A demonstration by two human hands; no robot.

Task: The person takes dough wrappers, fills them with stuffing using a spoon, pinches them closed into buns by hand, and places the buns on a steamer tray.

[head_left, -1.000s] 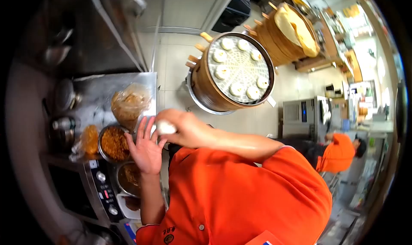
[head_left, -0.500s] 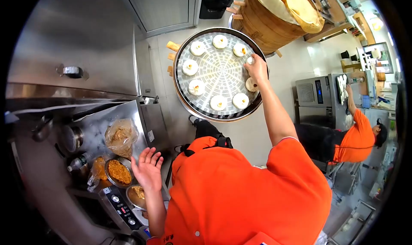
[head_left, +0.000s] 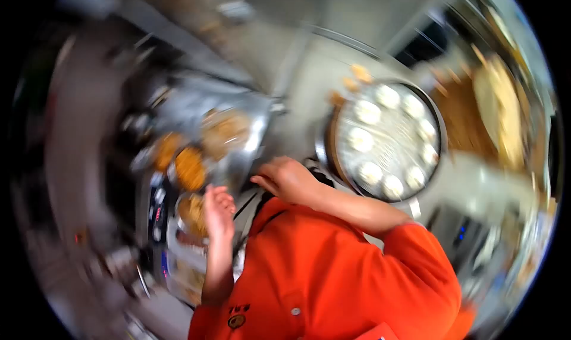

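Left hand (head_left: 219, 212) just beside lower bowl (head_left: 192, 215), palm side up, fingers loosely curled but apart from closing. Right hand (head_left: 288, 179) in front of orange shirt (head_left: 351, 268), fingers bent downward; blur, cannot tell whether they grip anything. Beyond left hand, orange filling (head_left: 190, 168) in another bowl; clear bag (head_left: 226, 132) past it on steel surface (head_left: 257, 111). Right of hands, well apart, round steamer (head_left: 389, 140): nine white buns (head_left: 360, 139) ringed inside. Farther, second steamer (head_left: 467, 117) under pale cloth (head_left: 499, 114).
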